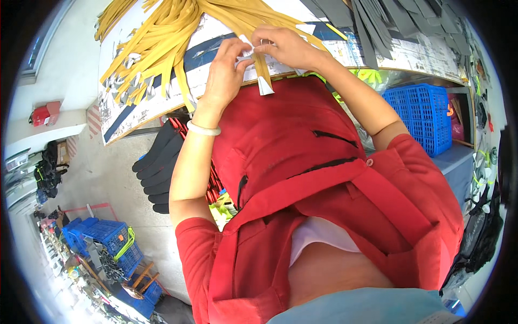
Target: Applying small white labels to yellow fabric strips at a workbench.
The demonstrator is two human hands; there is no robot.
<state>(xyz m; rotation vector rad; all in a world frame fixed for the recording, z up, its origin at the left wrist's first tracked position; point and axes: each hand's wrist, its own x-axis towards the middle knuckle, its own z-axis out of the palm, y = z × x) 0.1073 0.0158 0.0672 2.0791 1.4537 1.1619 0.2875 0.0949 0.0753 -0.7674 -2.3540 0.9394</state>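
Strip of mustard fabric (262,67) lies on worktop (109,110), long axis twelve to six o'clock — at three o'clock from left hand (224,67), seven from right hand (288,47) — both pinching small white tag (246,53).

Grey strips (372,24) lie fanned across the upper right of a worn white surface (114,109), with a blue plastic basket (418,116) standing below that end. Dark curved pieces (156,175) sit in an overlapping row off the near edge at left, above a pale floor (162,237). At lower left, blue crates (102,231) cluster, a yellow-green strap (127,247) draped over one, near a wooden frame (144,282). A red item (40,116) shows against the far wall (81,81).
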